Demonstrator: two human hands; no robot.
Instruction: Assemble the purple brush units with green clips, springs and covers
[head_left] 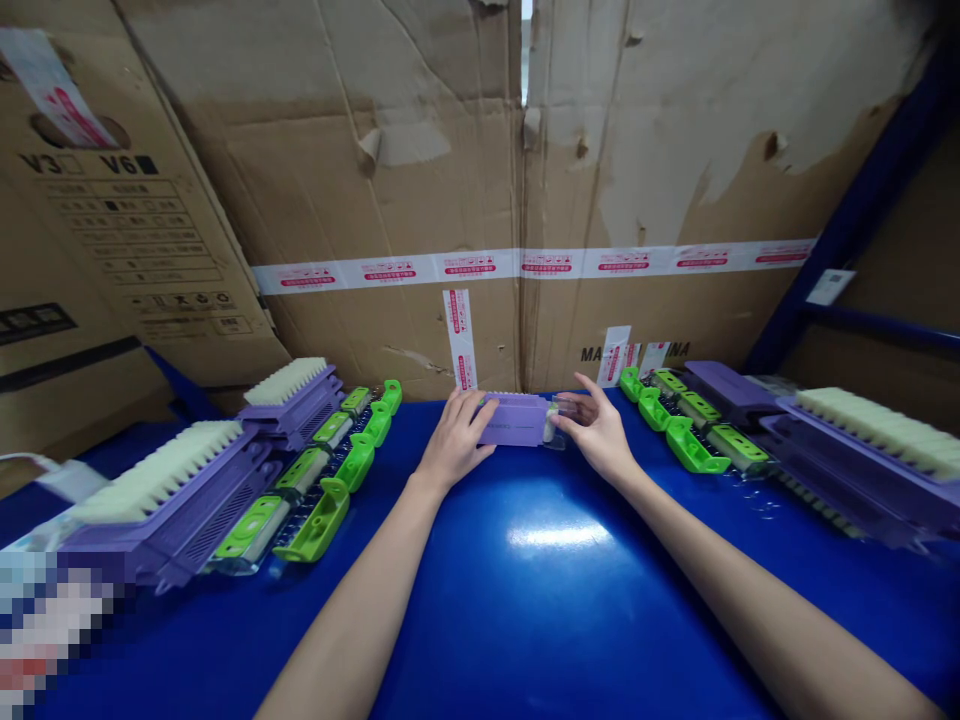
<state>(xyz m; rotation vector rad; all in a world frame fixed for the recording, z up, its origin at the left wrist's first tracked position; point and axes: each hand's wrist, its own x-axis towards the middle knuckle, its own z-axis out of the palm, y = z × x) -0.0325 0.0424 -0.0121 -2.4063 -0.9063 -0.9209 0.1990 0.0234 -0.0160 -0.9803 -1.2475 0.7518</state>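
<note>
My left hand [452, 438] is closed around the left end of a small purple plastic block [517, 424], which has faint printing on its front. At the block's right end sits a clear plastic piece [556, 438], and the thumb and fingers of my right hand [602, 430] pinch it. Whether the clear piece is joined to the block or only pressed against it, I cannot tell. The block is held near the far edge of the blue table [487, 600], between two groups of parts.
On the left lie purple housings [210, 500] with cream ridged pads [172, 465], green-topped clear pieces [255, 530] and green covers [319, 525]. Similar green covers [694, 448] and purple housings [862, 440] lie right. A taped cardboard wall [375, 330] stands behind; a blue rack post [832, 215] rises at right.
</note>
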